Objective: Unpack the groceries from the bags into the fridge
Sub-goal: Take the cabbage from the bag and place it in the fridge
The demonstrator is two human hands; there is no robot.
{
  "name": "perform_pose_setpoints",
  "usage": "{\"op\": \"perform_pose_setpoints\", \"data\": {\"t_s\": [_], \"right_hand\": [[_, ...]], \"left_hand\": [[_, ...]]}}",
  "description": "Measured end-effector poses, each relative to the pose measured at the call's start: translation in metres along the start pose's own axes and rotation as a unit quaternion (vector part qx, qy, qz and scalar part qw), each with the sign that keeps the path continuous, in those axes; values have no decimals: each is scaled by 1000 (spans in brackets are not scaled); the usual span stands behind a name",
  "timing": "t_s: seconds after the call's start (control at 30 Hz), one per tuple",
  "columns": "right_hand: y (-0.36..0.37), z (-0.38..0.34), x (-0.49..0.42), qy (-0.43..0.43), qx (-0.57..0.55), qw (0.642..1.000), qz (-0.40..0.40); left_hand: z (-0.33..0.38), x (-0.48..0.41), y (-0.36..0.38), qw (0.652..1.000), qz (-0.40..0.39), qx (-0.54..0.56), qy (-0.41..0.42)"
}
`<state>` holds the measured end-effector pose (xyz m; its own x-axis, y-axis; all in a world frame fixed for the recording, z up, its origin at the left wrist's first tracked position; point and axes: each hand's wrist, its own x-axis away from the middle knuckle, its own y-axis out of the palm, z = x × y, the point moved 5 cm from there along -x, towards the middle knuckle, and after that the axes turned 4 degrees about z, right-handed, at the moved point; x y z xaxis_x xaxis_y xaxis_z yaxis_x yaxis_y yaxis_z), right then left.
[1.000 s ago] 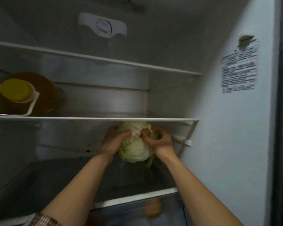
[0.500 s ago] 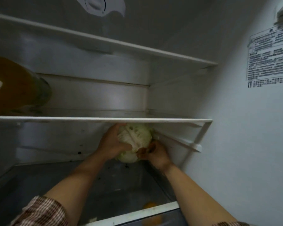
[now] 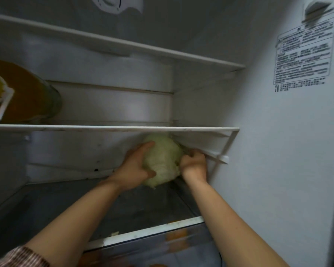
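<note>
Fridge (image 3: 268,170): open, seen from the front, with white shelves inside.
Lower shelf (image 3: 143,207): dark; the cabbage is at its back right corner.
Middle shelf (image 3: 104,128): just above the cabbage; carries a bottle at its left edge.
Bottle (image 3: 27,93): amber, lying on its side, with a yellow cap and a white handle.
Cabbage (image 3: 163,160): pale green, held between both hands; I cannot tell whether it touches the lower shelf.
Left hand (image 3: 134,168): grip wrapped round the cabbage's left side.
Right hand (image 3: 194,165): grip curled on the cabbage's right side, near the fridge wall.
Label (image 3: 303,56): printed, on the right wall.
</note>
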<state>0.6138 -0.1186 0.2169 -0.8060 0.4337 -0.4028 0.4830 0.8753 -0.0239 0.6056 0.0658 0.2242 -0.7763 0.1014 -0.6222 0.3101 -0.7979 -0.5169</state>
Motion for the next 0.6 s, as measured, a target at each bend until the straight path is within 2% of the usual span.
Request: {"op": "perform_pose_setpoints", "data": {"t_s": [0.07,0.13,0.23,0.33,0.47,0.6], "right_hand": [[-1,-5,5,-10,0,1000,-13],[-2,-4,11,-19,37,998,-38],[-8,-1,15,-31,37,998,-29],[-1,2,26,-8,48,999,-17],[12,20,38,37,81,995,-42],[4,23,21,30,92,993,-71]], "left_hand": [[0,2,1,996,34,66,-46],[3,6,9,987,11,138,-84],[3,6,14,981,19,166,-98],[2,0,4,981,23,172,-87],[7,-11,0,992,-4,119,-32],[2,-15,-5,995,-22,91,-29]]}}
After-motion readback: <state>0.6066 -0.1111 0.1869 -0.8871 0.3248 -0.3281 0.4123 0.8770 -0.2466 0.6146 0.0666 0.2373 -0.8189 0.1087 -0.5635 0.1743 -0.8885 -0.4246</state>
